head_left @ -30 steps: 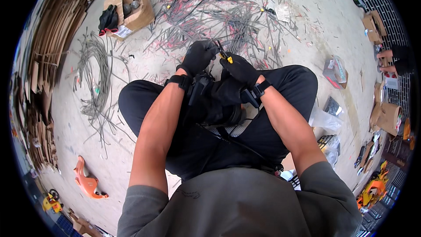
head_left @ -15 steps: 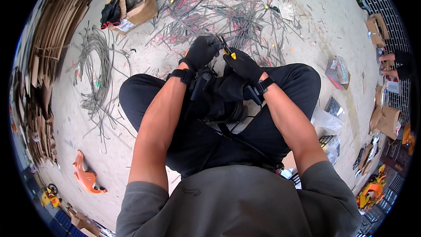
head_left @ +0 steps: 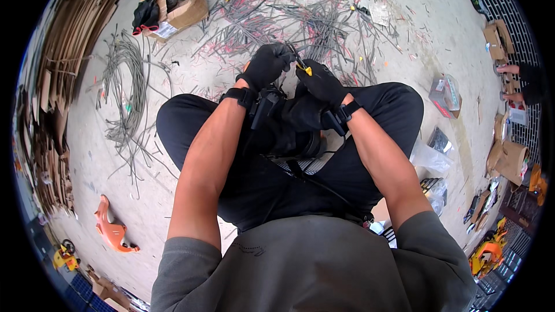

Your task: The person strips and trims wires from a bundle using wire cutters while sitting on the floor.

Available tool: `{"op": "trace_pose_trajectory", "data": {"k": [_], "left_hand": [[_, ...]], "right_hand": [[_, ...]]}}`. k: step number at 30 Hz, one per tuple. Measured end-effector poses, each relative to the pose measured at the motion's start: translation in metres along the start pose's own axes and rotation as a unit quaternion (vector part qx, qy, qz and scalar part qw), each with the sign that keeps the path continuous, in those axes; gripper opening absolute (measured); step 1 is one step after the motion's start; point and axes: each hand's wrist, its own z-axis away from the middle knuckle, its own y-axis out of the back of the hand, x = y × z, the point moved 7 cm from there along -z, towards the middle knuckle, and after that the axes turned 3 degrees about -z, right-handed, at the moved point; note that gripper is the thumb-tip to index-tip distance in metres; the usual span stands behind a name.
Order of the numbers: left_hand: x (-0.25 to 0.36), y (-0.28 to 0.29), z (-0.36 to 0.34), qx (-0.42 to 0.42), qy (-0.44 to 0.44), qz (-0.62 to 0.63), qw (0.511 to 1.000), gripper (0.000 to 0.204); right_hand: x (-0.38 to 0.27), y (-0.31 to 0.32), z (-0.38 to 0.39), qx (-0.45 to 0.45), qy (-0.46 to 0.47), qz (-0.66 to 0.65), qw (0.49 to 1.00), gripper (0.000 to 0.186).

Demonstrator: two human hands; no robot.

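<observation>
Both of my hands wear black gloves and meet in front of my crossed legs. My right hand (head_left: 322,88) is closed around a slim hand tool (head_left: 307,70) with yellow parts and a dark front end; its exact kind does not show. Just left of the tool's dark end, my left hand (head_left: 269,65) has its fingers curled together. Whatever they pinch is too small or hidden to make out. Beyond my hands lies a wide scatter of cut cable pieces (head_left: 318,23), grey, black and red.
Coiled grey cable (head_left: 124,89) lies to the left, below an open cardboard box (head_left: 188,8) with black gloves (head_left: 147,14) on its edge. An orange plastic part (head_left: 113,228) rests lower left. Stacked cardboard (head_left: 63,69) lines the left. Another person's hands (head_left: 510,84) show at far right.
My left hand has shifted very slightly, staying beside the tool's dark end. The tool has tilted a little in my right hand. The other person's hands have moved slightly upward.
</observation>
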Motion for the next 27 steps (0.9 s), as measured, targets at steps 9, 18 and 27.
{"op": "trace_pose_trajectory", "data": {"k": [9,18,27], "left_hand": [[0.003,0.0,0.001,-0.012,0.023,0.017,1.0,0.014],[0.004,0.001,0.002,-0.011,0.021,0.047,0.999,0.014],[-0.001,0.002,0.001,-0.011,0.042,0.061,0.997,0.014]], "right_hand": [[0.004,-0.003,0.002,-0.025,0.026,-0.004,0.999,0.029],[0.002,-0.002,0.001,-0.047,-0.035,-0.025,0.998,0.03],[-0.001,0.004,0.003,-0.016,-0.128,-0.076,0.989,0.035]]}}
